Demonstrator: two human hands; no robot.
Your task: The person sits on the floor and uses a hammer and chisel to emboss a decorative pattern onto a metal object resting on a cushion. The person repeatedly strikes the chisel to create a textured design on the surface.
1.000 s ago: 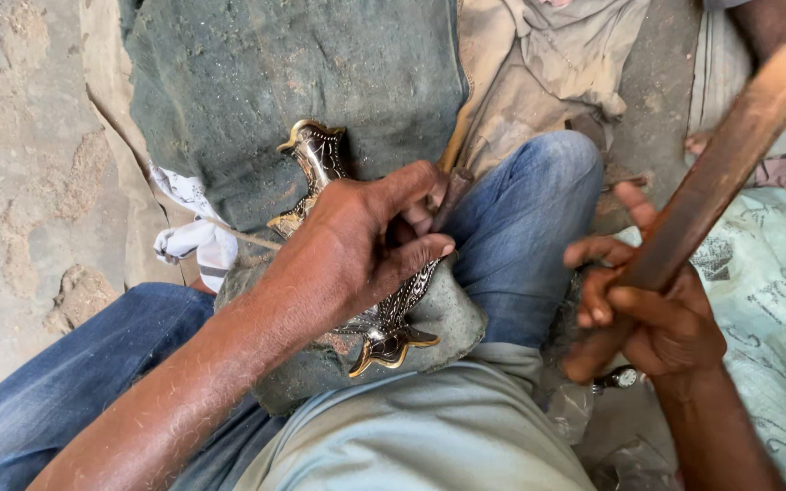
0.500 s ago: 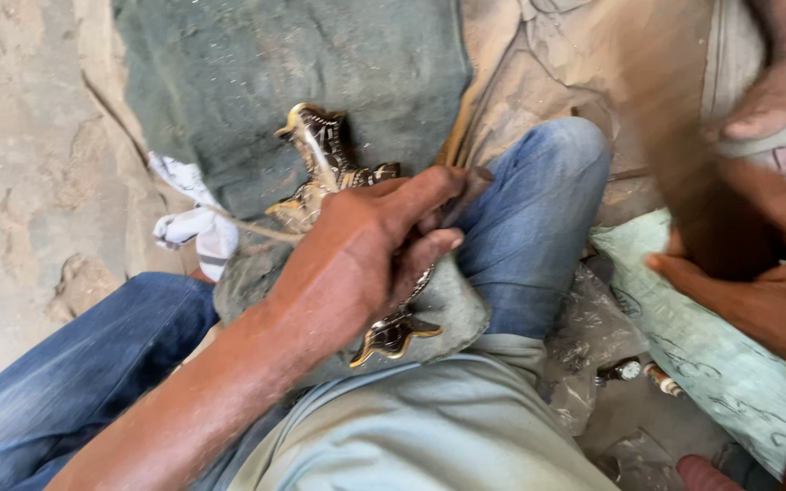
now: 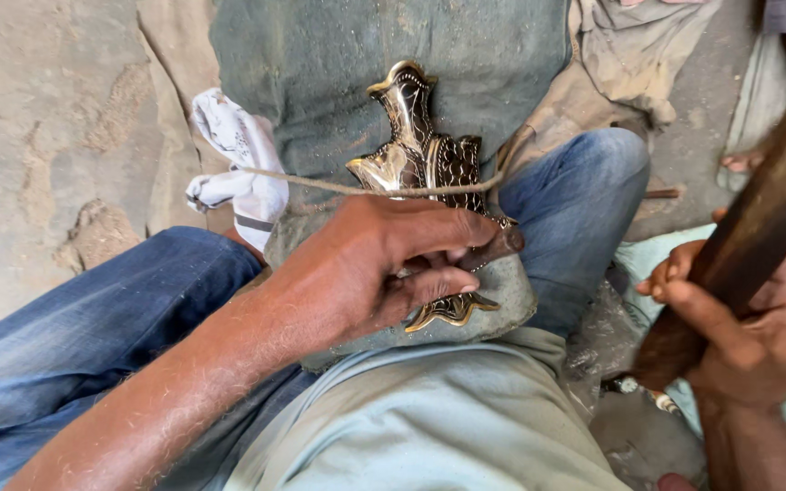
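Here the left hand (image 3: 366,273) pinches a small punch tool (image 3: 493,247) against the ornate brass piece (image 3: 416,150), which lies on a grey pad (image 3: 502,300) across the lap. The right hand (image 3: 739,318) closes its grip around a wooden mallet (image 3: 757,227).

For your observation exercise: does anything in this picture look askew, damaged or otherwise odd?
Nothing looks damaged or spilled. The ornate metal piece lies on a pad between the knees, tied by a taut string; the left hand pins it and the right hand grips a wooden stick.
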